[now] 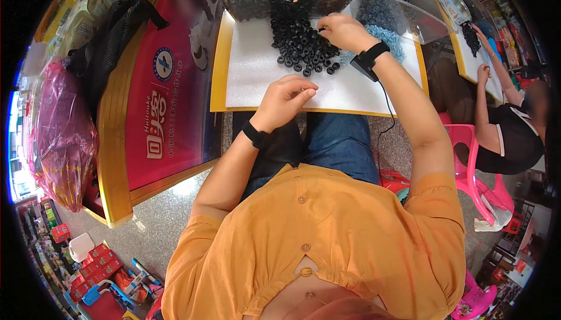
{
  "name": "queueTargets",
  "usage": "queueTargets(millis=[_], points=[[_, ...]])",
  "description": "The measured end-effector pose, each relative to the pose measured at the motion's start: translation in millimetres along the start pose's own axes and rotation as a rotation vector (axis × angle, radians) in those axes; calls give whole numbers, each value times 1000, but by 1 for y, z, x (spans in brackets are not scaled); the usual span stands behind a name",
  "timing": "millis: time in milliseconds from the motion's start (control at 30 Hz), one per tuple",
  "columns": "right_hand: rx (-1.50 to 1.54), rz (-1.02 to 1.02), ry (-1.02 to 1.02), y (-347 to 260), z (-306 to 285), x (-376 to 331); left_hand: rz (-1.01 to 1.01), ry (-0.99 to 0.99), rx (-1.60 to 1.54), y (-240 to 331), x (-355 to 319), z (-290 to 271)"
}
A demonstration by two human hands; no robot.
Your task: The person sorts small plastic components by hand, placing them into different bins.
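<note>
White foam sheet (257, 69) lying on yellow-edged board. Pile of small black rubber rings (301, 42) spreading across sheet's far half — matte, round, holed. Right hand (345, 31) reaching into pile, fingers curling, grasp unclear. Left hand (284, 101) pinching something tiny — cannot tell what.

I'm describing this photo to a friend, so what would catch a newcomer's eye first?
The heap of small black rings on the white foam sheet at top centre, where the right hand reaches into it. Nearer the body, the left hand is curled at the sheet's front edge. A bright red panel stands at left.
</note>
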State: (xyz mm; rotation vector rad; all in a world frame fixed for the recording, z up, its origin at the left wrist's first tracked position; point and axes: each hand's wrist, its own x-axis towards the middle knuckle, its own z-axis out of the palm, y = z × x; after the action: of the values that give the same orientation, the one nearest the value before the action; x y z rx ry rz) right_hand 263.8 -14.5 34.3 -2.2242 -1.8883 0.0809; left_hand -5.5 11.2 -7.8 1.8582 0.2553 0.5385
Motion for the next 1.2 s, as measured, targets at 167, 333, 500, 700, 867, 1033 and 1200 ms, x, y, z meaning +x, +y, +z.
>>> queueTargets(millis=[167,333,500,700,867,1033,1200], points=[[104,5,27,-4,-5,-7,40,9,31,0,0,0],[348,175,101,-2,-25,-43,35,0,38,1,0,0],[453,186,136,-5,-15,-85,42,-3,58,1,1,0],[313,109,178,-4,-10,-69,71,-3,107,5,1,-1],[151,65,148,1,-5,-46,67,6,116,7,1,1],[111,31,73,-2,-6,-36,83,9,105,4,0,1],[165,78,136,-7,-11,-39,81,12,93,2,0,0]])
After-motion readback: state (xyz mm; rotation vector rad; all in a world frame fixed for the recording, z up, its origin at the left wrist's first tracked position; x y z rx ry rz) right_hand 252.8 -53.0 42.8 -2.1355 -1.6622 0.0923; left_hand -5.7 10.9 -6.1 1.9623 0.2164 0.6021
